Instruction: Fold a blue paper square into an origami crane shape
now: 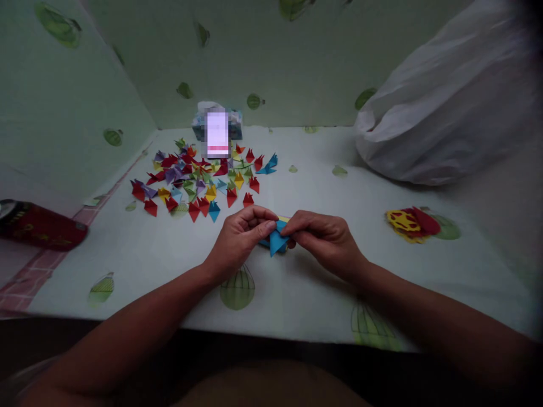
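A small blue folded paper piece [277,240] is pinched between my left hand [240,236] and my right hand [324,236], just above the table near its front middle. The paper's pointed tip hangs down between the fingers. More blue and a strip of yellow paper show behind the hands, mostly hidden. A spread pile of several small folded paper triangles [203,178] in red, yellow, blue, purple and green lies beyond my left hand.
A pale green cloth with leaf prints [139,254] covers the table. A red box [40,226] lies at the left edge. A large white plastic bag [449,107] fills the back right. A red and yellow paper piece [410,223] lies right. A tissue box [217,125] stands behind the pile.
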Available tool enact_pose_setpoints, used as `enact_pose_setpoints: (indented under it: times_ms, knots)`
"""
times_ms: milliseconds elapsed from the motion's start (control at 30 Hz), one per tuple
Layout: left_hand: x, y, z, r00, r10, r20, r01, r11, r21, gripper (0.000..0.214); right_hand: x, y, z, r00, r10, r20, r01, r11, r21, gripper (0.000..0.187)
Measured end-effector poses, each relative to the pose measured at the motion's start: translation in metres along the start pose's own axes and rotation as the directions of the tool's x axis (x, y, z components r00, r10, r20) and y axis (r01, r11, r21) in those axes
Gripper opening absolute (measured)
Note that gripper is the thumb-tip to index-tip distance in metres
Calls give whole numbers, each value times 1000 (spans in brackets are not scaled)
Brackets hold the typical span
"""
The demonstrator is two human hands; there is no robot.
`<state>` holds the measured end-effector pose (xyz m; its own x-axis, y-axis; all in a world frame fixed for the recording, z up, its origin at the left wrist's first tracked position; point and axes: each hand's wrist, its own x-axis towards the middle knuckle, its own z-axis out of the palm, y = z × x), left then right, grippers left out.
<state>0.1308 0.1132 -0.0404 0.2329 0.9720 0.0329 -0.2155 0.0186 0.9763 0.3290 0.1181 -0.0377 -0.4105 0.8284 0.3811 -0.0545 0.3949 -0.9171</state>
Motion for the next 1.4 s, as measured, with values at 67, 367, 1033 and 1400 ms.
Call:
enact_pose_setpoints:
  times_ms: [67, 367, 1033, 1400]
  knots:
    - [0, 0, 0, 1000, 4, -8, -4, 1000, -12, 18, 1, 1, -2, 1000, -6, 21, 7, 1000, -12, 18]
    - [-2, 7, 3, 987, 137, -79, -122, 977, 176, 14, 3, 2, -4, 988, 144, 57, -150, 983, 109, 13]
    - [1, 3, 0, 997, 36, -65, -24, 984, 175, 19, 7, -4, 0, 935, 354, 32, -356, 929, 98, 29]
    - [1, 7, 1, 994, -16, -112, 38, 978, 203, 20, 7, -2, -2, 920, 389, 55, -393, 911, 126, 37]
